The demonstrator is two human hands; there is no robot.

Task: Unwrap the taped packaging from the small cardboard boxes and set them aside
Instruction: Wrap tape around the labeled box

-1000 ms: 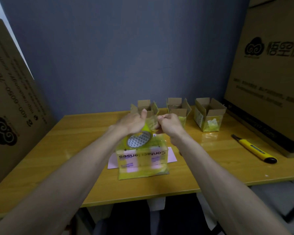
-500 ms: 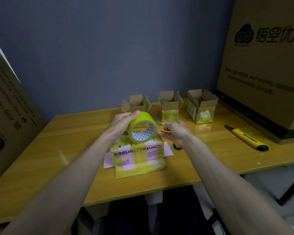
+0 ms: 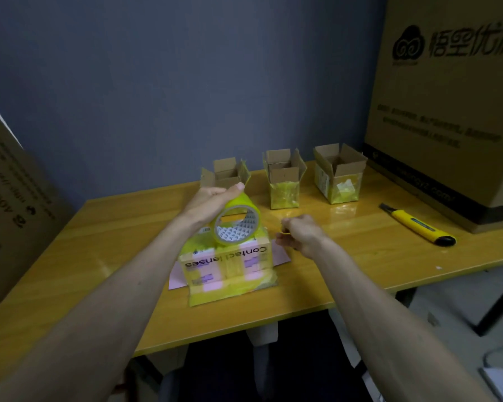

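Left hand (image 3: 212, 200) raised above taped box (image 3: 228, 264), fingers curled over top of yellow tape roll (image 3: 237, 226), thumb on rim, roll tilted toward camera. Right hand (image 3: 299, 233) low, just right of roll, fingers pinching tape end; thin strip barely visible. Both forearms extended forward. Taped box near front centre of surface (image 3: 128, 227). Three open small boxes (image 3: 283, 181) in row at back. Yellow utility knife (image 3: 418, 227) at right.
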